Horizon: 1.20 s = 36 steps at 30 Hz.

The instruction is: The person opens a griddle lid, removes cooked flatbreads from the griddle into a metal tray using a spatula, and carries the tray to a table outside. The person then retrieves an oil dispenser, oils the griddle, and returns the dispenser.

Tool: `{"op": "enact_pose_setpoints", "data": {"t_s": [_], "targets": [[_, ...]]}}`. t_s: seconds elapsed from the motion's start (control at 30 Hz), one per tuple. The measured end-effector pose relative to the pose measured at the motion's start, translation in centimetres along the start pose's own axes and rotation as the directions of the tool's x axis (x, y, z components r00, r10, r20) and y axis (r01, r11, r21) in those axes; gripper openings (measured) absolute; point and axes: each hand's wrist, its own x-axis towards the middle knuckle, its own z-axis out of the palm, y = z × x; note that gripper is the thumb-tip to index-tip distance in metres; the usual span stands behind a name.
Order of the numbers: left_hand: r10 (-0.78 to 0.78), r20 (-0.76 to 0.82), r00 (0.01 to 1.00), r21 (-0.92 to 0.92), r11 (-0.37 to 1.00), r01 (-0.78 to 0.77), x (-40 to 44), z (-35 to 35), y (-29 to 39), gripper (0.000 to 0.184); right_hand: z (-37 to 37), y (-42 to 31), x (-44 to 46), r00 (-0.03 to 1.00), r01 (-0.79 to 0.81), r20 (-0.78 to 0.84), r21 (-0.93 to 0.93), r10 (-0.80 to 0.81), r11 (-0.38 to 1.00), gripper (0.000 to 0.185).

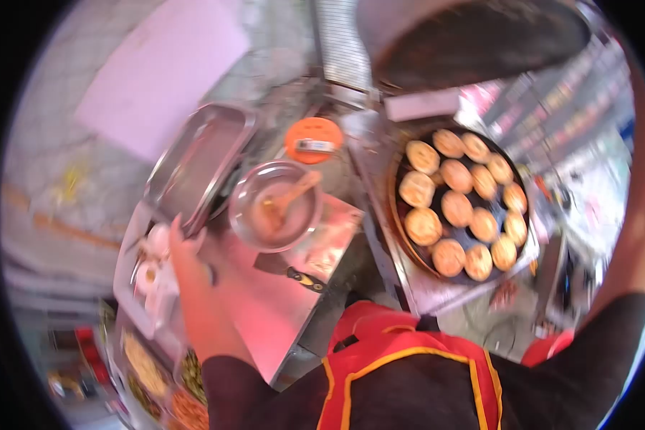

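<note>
My left hand (184,238) reaches to a pale plastic tub (127,269) that holds white, rounded pieces (154,244), blurred by motion. Its fingers look apart, and I see nothing held in them. To its right is a metal bowl (245,233) with a wooden-looking spatula (297,188) in it. My right forearm (634,215) runs up along the right edge, and its hand is out of sight. Several browned flat cakes (456,208) lie in a round black pan (390,208). Above the pan, a large dark round lid (487,43) stands raised.
A knife (304,278) with a black and yellow handle lies on the reddish worktop (265,315). Behind are a rectangular metal tray (201,161) and an orange round lid (314,140). Shredded fillings (145,365) sit in compartments at lower left. Plastic bags (588,193) are right of the pan.
</note>
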Motion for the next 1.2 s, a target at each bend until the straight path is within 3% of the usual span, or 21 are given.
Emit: {"op": "enact_pose_setpoints", "data": {"t_s": [0.03, 0.1, 0.13, 0.17, 0.2, 0.23, 0.27, 0.3, 0.33, 0.37, 0.4, 0.43, 0.53, 0.6, 0.7, 0.77, 0.9, 1.03, 1.17, 1.2], "targets": [[0.040, -0.069, 0.997, -0.012, 0.999, -0.041, 0.4, 0.4, 0.1, 0.043, 0.1, -4.6, -4.0, 0.963, -0.151, -0.127, 0.480, 0.239, 0.864, 0.047], [0.097, -0.073, 0.993, 0.058, 0.994, -0.093, 1.4, 1.1, 0.5, 0.047, -2.1, -6.7, -12.2, 0.951, -0.210, -0.162, 0.281, 0.262, 0.936, 0.046], [0.069, -0.122, 0.990, 0.030, 0.997, -0.066, 1.5, 1.1, 0.7, 0.048, -3.0, -5.0, -16.5, 0.945, -0.313, -0.032, 0.210, 0.326, 0.926, 0.033], [0.041, -0.170, 0.985, 0.003, 0.999, -0.041, 1.8, 0.9, 0.9, 0.049, -4.0, -3.3, -20.7, 0.918, -0.394, 0.099, 0.115, 0.384, 0.912, 0.037], [0.406, 0.003, 0.914, 0.360, 0.852, -0.380, 2.6, -2.7, 0.4, 0.052, -3.2, -3.1, -26.5, 0.833, -0.533, 0.255, 0.127, 0.491, 0.837, 0.040], [0.561, 0.179, 0.808, 0.580, 0.603, -0.547, 1.9, -4.5, -0.9, 0.054, -2.5, -3.0, -32.4, 0.705, -0.664, 0.407, 0.091, 0.581, 0.742, 0.044], [0.679, 0.343, 0.649, 0.705, 0.271, -0.656, 1.3, -6.4, -2.1, 0.056, -1.7, -2.8, -38.3, 0.552, -0.763, 0.534, 0.012, 0.641, 0.646, 0.047], [0.694, 0.422, 0.583, 0.785, 0.042, -0.618, -1.0, -6.3, -3.8, 0.057, -1.3, 2.5, -43.8, 0.297, -0.875, 0.645, -0.112, 0.704, 0.472, 0.053], [0.728, 0.365, 0.579, 0.781, 0.099, -0.617, -3.9, -5.7, -5.5, 0.057, -0.6, 3.4, -46.7, 0.163, -0.923, 0.700, -0.141, 0.695, 0.359, 0.048], [0.760, 0.307, 0.573, 0.771, 0.155, -0.618, -6.8, -4.9, -7.3, 0.057, 0.4, 6.0, -50.7, 0.070, -0.992, 0.709, -0.027, 0.701, 0.125, 0.040], [0.753, 0.114, 0.649, 0.603, 0.467, -0.647, -9.5, -2.5, -9.5, 0.057, 0.6, 7.9, -52.9, -0.010, -1.000, 0.729, 0.010, 0.684, -0.026, 0.033], [0.675, -0.057, 0.736, 0.342, 0.706, -0.621, -12.4, -0.5, -11.9, 0.056, 0.8, 10.6, -55.0, -0.017, -1.000, 0.751, -0.016, 0.660, -0.007, 0.031], [0.746, 0.074, 0.661, 0.498, 0.547, -0.673, -22.2, 2.1, -20.3, 0.054, 0.9, 14.9, -56.9, -0.107, -0.989, 0.802, -0.026, 0.588, -0.145, 0.028], [0.728, 0.062, 0.682, 0.575, 0.532, -0.621, -26.4, 1.1, -25.2, 0.056, 1.9, 20.0, -58.7, -0.137, -0.980, 0.820, -0.029, 0.556, -0.197, 0.027], [0.682, -0.016, 0.732, 0.653, 0.561, -0.509, -31.9, -1.2, -32.2, 0.058, 0.7, 22.7, -57.6, -0.193, -0.981, 0.858, -0.165, 0.476, -0.101, 0.028], [0.639, -0.136, 0.757, 0.644, 0.638, -0.423, -34.6, -2.9, -35.5, 0.058, -0.2, 23.5, -56.9, -0.183, -0.983, 0.867, -0.157, 0.464, -0.095, 0.029], [0.591, -0.187, 0.784, 0.602, 0.700, -0.384, -38.4, -4.4, -39.6, 0.058, -1.7, 25.0, -57.4, -0.232, -0.972, 0.903, -0.199, 0.361, -0.127, 0.029], [0.581, -0.191, 0.791, 0.630, 0.691, -0.355, -41.7, -3.6, -40.7, 0.058, 0.2, 26.7, -58.1, -0.203, -0.978, 0.912, -0.209, 0.356, -0.021, 0.029], [0.602, -0.164, 0.781, 0.602, 0.688, -0.404, -42.8, -2.9, -41.3, 0.058, 5.0, 27.0, -57.5, -0.159, -0.967, 0.914, -0.068, 0.373, -0.246, 0.026], [0.608, -0.157, 0.778, 0.608, 0.680, -0.409, -43.2, -2.4, -41.4, 0.057, 5.7, 27.0, -57.1, -0.144, -0.968, 0.913, -0.050, 0.382, -0.247, 0.024]]}}
